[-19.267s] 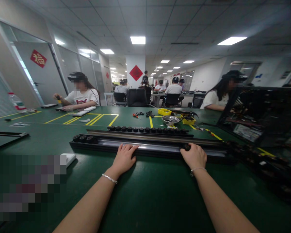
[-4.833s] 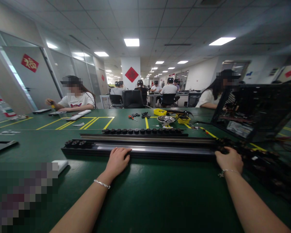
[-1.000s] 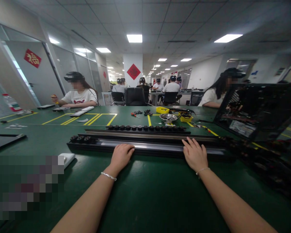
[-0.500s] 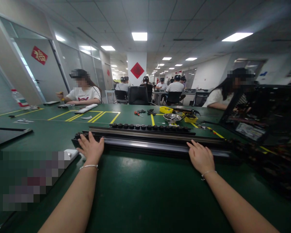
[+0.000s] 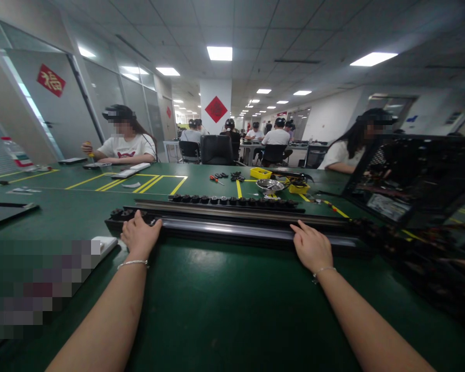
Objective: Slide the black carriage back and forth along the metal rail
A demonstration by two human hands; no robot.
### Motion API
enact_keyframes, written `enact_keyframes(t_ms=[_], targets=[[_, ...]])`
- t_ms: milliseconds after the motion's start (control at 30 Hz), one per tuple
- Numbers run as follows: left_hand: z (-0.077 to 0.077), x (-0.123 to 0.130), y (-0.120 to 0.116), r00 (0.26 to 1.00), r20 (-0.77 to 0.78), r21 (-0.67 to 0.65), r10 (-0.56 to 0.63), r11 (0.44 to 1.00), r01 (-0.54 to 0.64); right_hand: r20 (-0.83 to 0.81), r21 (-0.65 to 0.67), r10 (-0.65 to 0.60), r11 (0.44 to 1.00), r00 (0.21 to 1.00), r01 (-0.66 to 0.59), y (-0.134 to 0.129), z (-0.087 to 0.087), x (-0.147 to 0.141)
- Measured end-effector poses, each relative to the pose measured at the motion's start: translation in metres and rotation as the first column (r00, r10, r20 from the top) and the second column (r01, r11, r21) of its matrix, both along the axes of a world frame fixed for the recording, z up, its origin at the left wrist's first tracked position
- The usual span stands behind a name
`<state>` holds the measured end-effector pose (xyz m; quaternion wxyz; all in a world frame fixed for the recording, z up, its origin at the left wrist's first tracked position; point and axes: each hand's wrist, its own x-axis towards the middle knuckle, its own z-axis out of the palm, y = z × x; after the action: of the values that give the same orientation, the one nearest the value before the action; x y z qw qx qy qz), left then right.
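A long black assembly with a shiny metal roller (image 5: 225, 227) lies across the green table (image 5: 217, 310). On its left end rests my left hand (image 5: 140, 235), its fingers bent over the black end part and the thumb near the roller. My right hand (image 5: 313, 247) touches the roller's right part with its fingertips, the fingers extended and partly together. Behind the roller runs a row of small black wheels (image 5: 232, 201). Neither hand is wrapped round the assembly.
An open black casing (image 5: 395, 181) stands at the right, with dark parts before it. Further back are a metal bowl (image 5: 270, 186), a yellow tray (image 5: 260, 173) and a red-handled screwdriver (image 5: 216, 180). A white case (image 5: 106, 245) lies at the left. Two people sit across the table.
The view has shifted slightly, so the scene sits further left. The fingers of my left hand have drawn in from a wide spread. My right hand stays on the roller.
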<state>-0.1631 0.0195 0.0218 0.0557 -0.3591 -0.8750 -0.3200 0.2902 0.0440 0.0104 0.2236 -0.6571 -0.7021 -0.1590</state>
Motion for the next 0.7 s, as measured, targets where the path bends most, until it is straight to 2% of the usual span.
enact_keyframes(t_ms=[233,533,700], targets=[[-0.004,-0.003,0.004,0.999,-0.052,0.022,0.01,1.0,-0.009,-0.042,-0.003,-0.027,1.0,0.999,0.027,-0.001,0.0,-0.003],[-0.006,-0.006,0.006,0.995,-0.102,0.031,-0.002,1.0,0.005,-0.023,-0.02,0.042,0.999,0.999,-0.043,-0.001,0.0,0.004],[-0.009,-0.004,0.008,0.995,-0.092,0.089,-0.025,0.995,0.033,0.016,-0.025,0.08,0.997,0.997,-0.079,0.002,-0.002,0.009]])
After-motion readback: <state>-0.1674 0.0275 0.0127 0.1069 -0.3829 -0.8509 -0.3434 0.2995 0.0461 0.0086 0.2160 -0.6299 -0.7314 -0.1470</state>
